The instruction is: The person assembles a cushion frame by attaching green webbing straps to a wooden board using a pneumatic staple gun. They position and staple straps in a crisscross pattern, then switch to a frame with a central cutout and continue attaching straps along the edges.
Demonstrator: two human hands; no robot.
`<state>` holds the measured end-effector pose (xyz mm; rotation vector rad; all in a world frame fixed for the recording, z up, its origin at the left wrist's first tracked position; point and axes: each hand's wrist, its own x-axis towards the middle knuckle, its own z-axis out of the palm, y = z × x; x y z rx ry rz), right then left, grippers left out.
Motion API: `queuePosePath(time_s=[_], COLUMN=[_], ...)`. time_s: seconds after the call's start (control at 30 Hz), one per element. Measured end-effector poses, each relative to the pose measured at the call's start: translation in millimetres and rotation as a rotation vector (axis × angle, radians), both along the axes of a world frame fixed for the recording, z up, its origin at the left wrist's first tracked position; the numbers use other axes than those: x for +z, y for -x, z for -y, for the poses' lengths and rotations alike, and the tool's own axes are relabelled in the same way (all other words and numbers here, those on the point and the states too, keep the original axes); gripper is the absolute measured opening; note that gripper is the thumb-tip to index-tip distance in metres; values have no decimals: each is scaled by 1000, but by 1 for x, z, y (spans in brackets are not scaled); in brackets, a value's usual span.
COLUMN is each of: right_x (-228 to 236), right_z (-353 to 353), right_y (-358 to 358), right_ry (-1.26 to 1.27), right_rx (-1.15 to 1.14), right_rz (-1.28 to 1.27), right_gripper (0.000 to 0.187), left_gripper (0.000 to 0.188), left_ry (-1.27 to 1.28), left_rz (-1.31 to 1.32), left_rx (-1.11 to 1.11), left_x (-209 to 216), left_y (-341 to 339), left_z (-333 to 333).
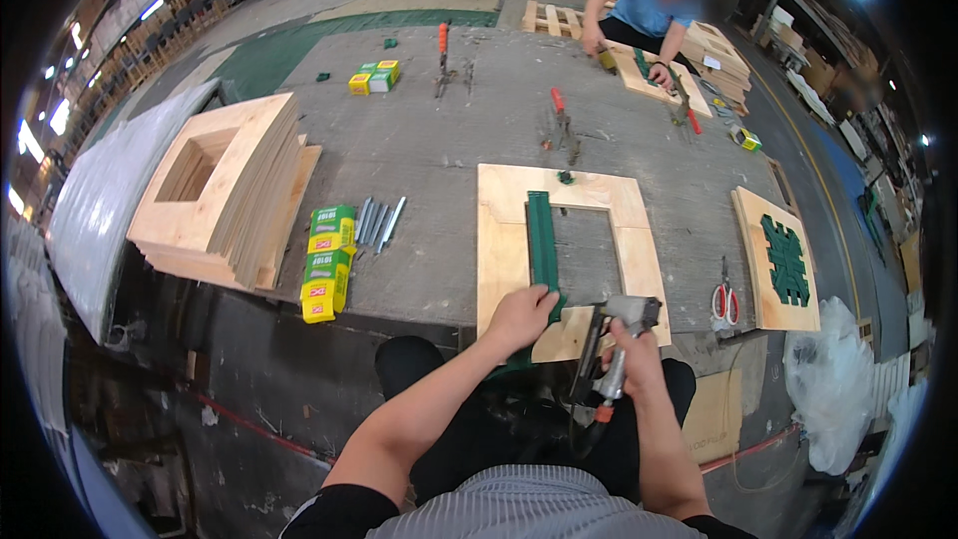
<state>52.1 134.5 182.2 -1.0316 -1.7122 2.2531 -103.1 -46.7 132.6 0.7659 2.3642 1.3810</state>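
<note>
A flat wooden frame [501, 230] with a rectangular opening lies before me at the table's near edge. Along the opening's left side runs a green webbing strap [541, 240]. My left hand [521, 319] grips the strap near the frame's lower left corner, with fingers closed on it. My right hand [637, 357] is wrapped around the handle of a pneumatic staple gun [631, 313], over the frame's lower right corner. An orange-red hose fitting shows at the gun's base. A small dark green piece [566, 178] sits at the frame's top edge.
Stacked wooden frames [215, 190] stand left, beside yellow-green boxes [327, 265] and staple strips [379, 224]. Right lie red-handled scissors [725, 301] and a board with woven green webbing [786, 260]. Red-handled tools [564, 125] lie farther off; a co-worker [649, 15] handles another frame across the table.
</note>
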Motion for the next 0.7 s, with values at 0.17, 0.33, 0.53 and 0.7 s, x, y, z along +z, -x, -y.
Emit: queuePosePath(time_s=[0.17,0.33,0.53,0.7], right_x=[-12,-46,-51,-46], right_z=[-102,-209,-315,-302], right_y=[19,56,84,146], right_ry=[126,356,337,127], right_rx=[-217,-73,148,326], right_rz=[-41,-116,-108,18], right_gripper=[33,31,33,30], left_gripper=[21,22,20,23], left_ry=[162,223,144,126], left_rz=[-318,-584,-609,-619], left_rx=[-9,-43,-108,-101], left_x=[5,-15,-20,-30], left_y=[-52,-58,-57,-63], left_z=[13,17,16,18])
